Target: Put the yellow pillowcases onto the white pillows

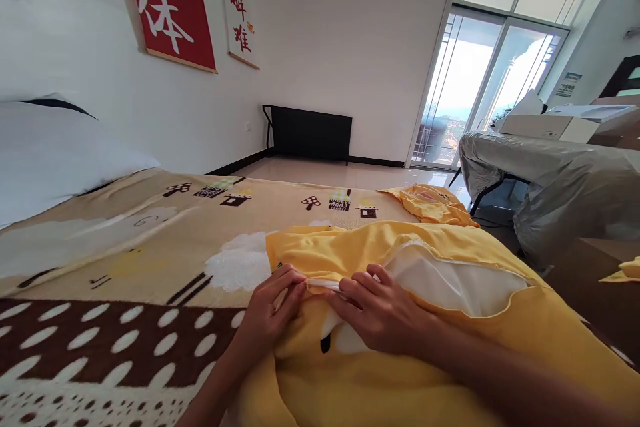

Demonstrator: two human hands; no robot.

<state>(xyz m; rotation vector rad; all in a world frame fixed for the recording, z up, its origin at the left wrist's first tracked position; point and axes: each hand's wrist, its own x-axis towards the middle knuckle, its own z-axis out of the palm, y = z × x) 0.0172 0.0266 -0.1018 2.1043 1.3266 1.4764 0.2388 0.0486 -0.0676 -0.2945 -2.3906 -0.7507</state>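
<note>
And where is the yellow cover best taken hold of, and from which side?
Probably by the near edge of its opening, pinched from the person's side: there the yellow cover has a thin rim, curving toward the person along the white material. The left hand and right hand pinch fabric further left.

The fabric cover (360, 380) is of a plain, warm yellow, with a small print in black and white; in its opening, a white inner material (450, 280) is visible. The blanket (190, 237) has a beige ground with dark brown mushrooms and houses, white clouds and a pale yellow figure. Its dark brown band carries white ovals, and below this the cream part is sprinkled with brown spots. The pillow (60, 153) is white. One hanging scroll (173, 13) is red with white characters; the other scroll (239, 13) is white with reddish characters.
</note>
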